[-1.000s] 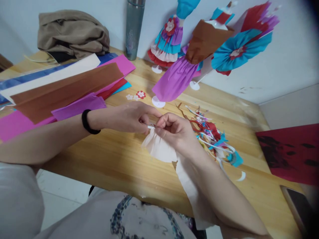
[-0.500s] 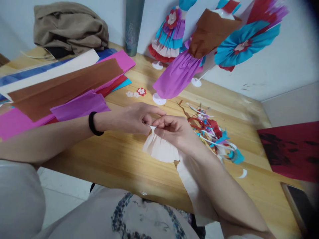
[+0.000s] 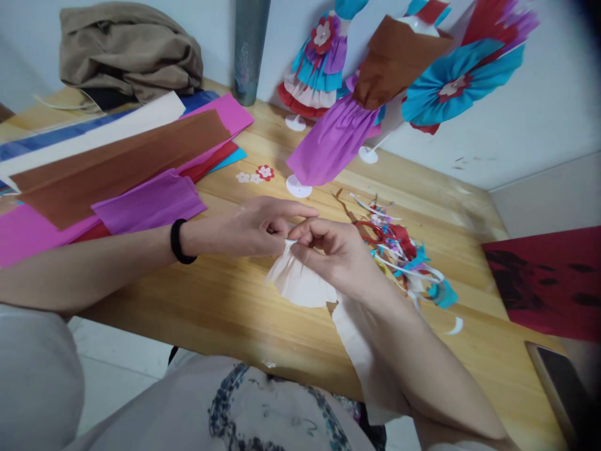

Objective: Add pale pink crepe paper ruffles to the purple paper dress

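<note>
A strip of pale crepe paper (image 3: 303, 279) is bunched into fan-like pleats at its top edge, between my two hands over the table. My left hand (image 3: 256, 227), with a black band on the wrist, pinches the gathered edge from the left, its index finger stretched across the top. From the right, my right hand (image 3: 335, 250) pinches the same edge between thumb and fingers. The pleats flare out below the fingertips. The strip's loose length runs under my right forearm and hangs past the table's front edge.
Coloured paper sheets (image 3: 122, 150) lie piled at the left. Paper flower cutouts (image 3: 265, 173) sit mid-table. Behind stand small paper dresses on stands, one with a purple skirt (image 3: 323, 144), and a bottle (image 3: 251, 56). Paper scraps (image 3: 404, 250) and a phone (image 3: 556, 382) are at the right.
The pleated part spreads slightly wider to the left below my fingers. Both hands keep their pinch on the edge, with only small finger movement.
</note>
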Tool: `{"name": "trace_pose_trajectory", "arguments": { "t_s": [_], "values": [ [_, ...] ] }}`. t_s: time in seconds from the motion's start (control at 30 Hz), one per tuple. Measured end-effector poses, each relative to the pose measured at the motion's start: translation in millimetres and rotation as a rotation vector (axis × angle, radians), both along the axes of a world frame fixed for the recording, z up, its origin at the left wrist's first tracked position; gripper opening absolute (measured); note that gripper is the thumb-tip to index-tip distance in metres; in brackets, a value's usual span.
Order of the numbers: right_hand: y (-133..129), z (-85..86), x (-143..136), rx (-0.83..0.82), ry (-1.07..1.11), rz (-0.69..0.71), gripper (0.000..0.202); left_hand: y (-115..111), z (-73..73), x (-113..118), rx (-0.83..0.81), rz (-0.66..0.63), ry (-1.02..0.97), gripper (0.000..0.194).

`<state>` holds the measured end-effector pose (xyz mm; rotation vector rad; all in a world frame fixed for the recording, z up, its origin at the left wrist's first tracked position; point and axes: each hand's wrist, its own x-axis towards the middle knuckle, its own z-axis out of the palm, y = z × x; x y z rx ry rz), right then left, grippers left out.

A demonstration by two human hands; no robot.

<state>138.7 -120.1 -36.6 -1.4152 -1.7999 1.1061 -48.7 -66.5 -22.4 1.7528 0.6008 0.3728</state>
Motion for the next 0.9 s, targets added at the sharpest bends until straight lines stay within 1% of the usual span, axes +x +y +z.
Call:
{"name": "trace_pose_trajectory", "arguments": {
  "t_s": [0.07, 0.2, 0.4, 0.5, 0.6, 0.67, 0.77, 0.83, 0.9],
  "values": [
    [0, 0.0, 0, -0.010, 0.018, 0.007, 0.013, 0, -1.0, -1, 0.034, -0.004, -0.018, 0.063],
    [-1, -0.1, 1, -0.026, 0.087, 0.003, 0.011, -2, -3.1, 0, 0.173, 0.004, -0.045, 0.059],
    [-1, 3.4, 0, -0.047, 0.076, 0.000, 0.011, -5, -4.2, 2, 0.323, 0.028, 0.010, 0.057],
    [-2, 9.1, -1, -0.072, 0.148, -0.015, 0.013, -4, -2.5, 3, 0.375, 0.045, -0.039, 0.045],
    [-4, 15.9, -1, -0.042, 0.194, -0.033, 0.014, -4, 0.5, 3, 0.390, 0.020, -0.039, 0.035],
    [-6, 18.9, -1, -0.016, 0.175, -0.038, 0.009, -4, 1.4, 3, 0.425, 0.010, 0.005, 0.039],
    [-6, 20.2, 0, 0.000, 0.124, -0.036, 0.005, -5, -1.0, 3, 0.507, 0.038, 0.027, 0.053],
    [-6, 19.7, 1, 0.002, 0.082, -0.041, 0.006, -5, -3.5, 2, 0.539, 0.057, 0.035, 0.059],
    [-5, 19.2, 2, -0.001, 0.038, -0.042, 0.009, -6, -4.8, 2, 0.552, 0.064, 0.049, 0.061]
  ]
}}
